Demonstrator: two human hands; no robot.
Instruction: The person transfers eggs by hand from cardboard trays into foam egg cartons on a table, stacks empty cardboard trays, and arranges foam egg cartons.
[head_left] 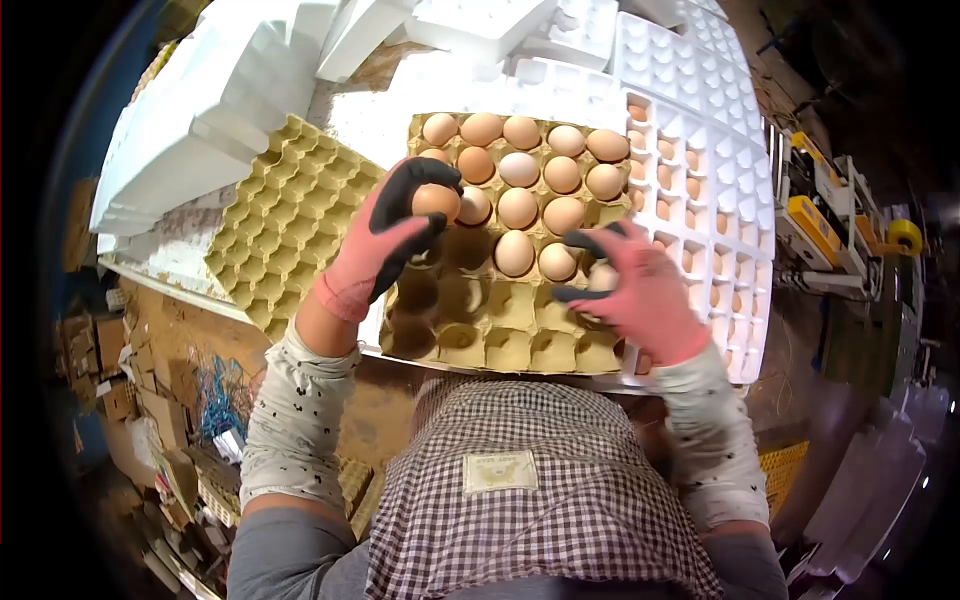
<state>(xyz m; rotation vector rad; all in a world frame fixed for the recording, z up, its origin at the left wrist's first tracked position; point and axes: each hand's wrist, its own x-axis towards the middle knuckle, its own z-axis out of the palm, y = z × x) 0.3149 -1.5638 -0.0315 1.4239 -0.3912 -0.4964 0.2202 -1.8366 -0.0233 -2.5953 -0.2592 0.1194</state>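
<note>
A brown egg (436, 203) is between the thumb and fingers of my left hand (375, 240), which wears a pink glove with black fingertips. This hand is over the left side of a pulp egg tray (505, 350), partly filled with brown and pale eggs (517, 208). Over the tray's right side, my right hand (650, 290), gloved alike, curls round another egg (602, 277), partly hidden by the fingers. Its fingertips reach towards a neighbouring egg (557, 262) in the tray. The near rows of cups hold no eggs.
An egg-free pulp tray (290, 215) lies at the left. White foam trays (690, 120) line the right, some cups holding eggs. Stacked white foam pieces (215, 120) stand at the back left. Yellow-and-white machinery (815, 215) is at the far right.
</note>
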